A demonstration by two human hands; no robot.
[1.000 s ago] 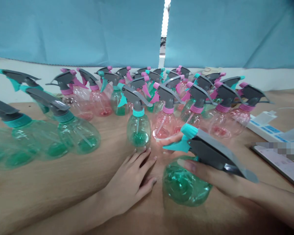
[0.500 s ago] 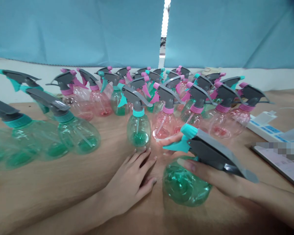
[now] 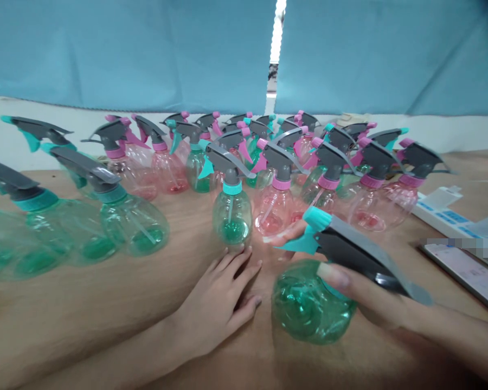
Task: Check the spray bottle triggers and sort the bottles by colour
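Blue curtain (image 3: 126, 54) across the back, bright vertical gap (image 3: 275, 38) near middle. White wall (image 3: 451, 130) below. Brown desk (image 3: 85, 298) in front.

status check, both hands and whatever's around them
Left hand palm-down on table. Right hand gripping tilted green spray bottle. Upright teal-collared bottle just beyond left hand; phone off right.

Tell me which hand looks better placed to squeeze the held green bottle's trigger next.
Probably the right hand: it grips the green bottle, with fingers beside the turquoise trigger. The left hand rests on the table, holding nothing.
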